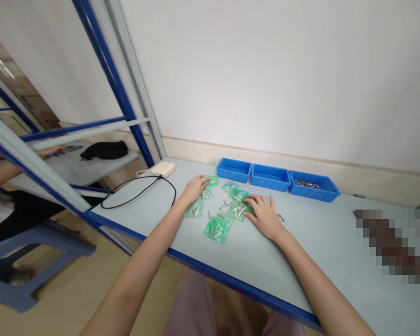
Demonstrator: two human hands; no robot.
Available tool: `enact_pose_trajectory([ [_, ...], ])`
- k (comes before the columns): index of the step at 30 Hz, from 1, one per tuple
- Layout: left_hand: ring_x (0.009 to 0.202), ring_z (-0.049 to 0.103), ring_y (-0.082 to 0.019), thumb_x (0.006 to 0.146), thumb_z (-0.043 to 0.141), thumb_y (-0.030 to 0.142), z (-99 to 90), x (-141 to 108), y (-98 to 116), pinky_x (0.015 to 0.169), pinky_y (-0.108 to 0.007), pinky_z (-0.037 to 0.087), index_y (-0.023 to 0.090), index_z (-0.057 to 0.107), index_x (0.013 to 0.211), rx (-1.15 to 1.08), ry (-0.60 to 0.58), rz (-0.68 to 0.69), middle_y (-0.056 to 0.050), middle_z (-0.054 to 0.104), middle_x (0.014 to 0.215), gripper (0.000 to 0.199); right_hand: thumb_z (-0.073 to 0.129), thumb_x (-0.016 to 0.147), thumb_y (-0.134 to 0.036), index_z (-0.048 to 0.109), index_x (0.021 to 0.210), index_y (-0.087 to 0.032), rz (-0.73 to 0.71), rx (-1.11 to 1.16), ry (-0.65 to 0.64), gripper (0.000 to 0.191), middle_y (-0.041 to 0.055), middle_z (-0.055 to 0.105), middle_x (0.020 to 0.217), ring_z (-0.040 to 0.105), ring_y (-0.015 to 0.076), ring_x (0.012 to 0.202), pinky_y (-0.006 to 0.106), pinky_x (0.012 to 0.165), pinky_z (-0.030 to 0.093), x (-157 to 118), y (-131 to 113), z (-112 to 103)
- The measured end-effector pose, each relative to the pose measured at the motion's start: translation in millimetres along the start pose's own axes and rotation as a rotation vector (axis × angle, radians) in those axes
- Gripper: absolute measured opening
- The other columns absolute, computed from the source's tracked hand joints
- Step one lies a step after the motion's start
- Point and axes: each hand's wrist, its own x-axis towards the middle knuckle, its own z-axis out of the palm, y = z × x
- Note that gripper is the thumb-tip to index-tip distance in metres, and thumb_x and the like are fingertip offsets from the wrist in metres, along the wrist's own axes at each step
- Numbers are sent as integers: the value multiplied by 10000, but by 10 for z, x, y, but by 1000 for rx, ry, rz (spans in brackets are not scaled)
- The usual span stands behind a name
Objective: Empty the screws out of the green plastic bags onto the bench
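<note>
Several green-tinted plastic bags of small metal screws lie scattered on the pale grey table [252,266]. My left hand [195,189] rests over the upper left bags, its fingertips on a bag [212,180]. My right hand [262,215] lies flat with fingers apart on a bag [238,210] at the right of the group. A separate bag [217,229] lies between my hands, nearer me. Loose screws [225,204] lie bare on the tabletop among the bags. Parts of the bags are hidden under both hands.
Three blue plastic bins [270,177] stand in a row along the wall, the rightmost holding metal pieces [308,185]. A white power bank [163,169] with a black cable [140,191] lies at the far left. A co-worker's hand [51,150] shows beyond a blue-framed shelf upright [112,79].
</note>
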Motion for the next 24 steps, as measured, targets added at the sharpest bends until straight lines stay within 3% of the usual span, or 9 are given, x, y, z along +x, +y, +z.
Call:
enact_pose_trajectory([
  [5,1030,547,-177,887,326,220,10,-7,-73,947,-297,386,175,631,1036,-84,117,-32,-68,622,1080,342,408,886,-334,514,1126,-240,-43,23,-11,279,83,512,1251,416,233,1191,595,1020,163,-15,-8,5],
  [9,1177,455,-197,902,324,293,-32,-53,-15,1027,-366,304,192,557,1180,-113,104,-67,-77,549,1229,377,376,899,-323,483,1181,-263,-73,161,-95,308,56,494,1304,424,204,1208,561,1040,156,-6,-32,3],
  [13,1344,160,-310,862,385,491,-169,-225,435,1052,-573,71,295,390,1334,-46,22,-24,-68,283,1444,511,367,897,-361,424,1268,-275,-10,289,-23,385,55,478,1324,411,215,1222,524,1048,174,44,73,-185],
  [16,1358,94,-312,862,349,531,-198,-486,901,1057,-570,66,357,314,1363,-69,-152,216,-31,162,1485,531,464,841,-420,417,1286,-265,91,349,64,473,65,481,1314,432,237,1190,450,997,300,25,282,-422],
  [18,1361,59,-313,816,409,578,-143,-683,1121,1065,-555,72,375,286,1370,-49,-274,354,-21,90,1496,603,581,751,-451,417,1291,-274,103,324,-5,591,57,468,1321,422,257,1189,441,980,318,-32,421,-535],
  [20,1359,26,-326,786,444,599,-53,-845,1213,1056,-575,52,365,277,1377,-5,-316,381,-38,61,1496,657,675,657,-446,440,1278,-283,105,253,-144,683,55,469,1313,406,286,1192,469,979,305,-98,514,-569],
  [24,1368,39,-274,901,320,446,62,-965,1091,1069,-550,65,368,300,1366,45,-309,291,-21,111,1494,471,697,651,-361,540,1188,-237,98,240,-299,574,83,539,1188,482,267,1090,421,926,370,-143,554,-470],
])
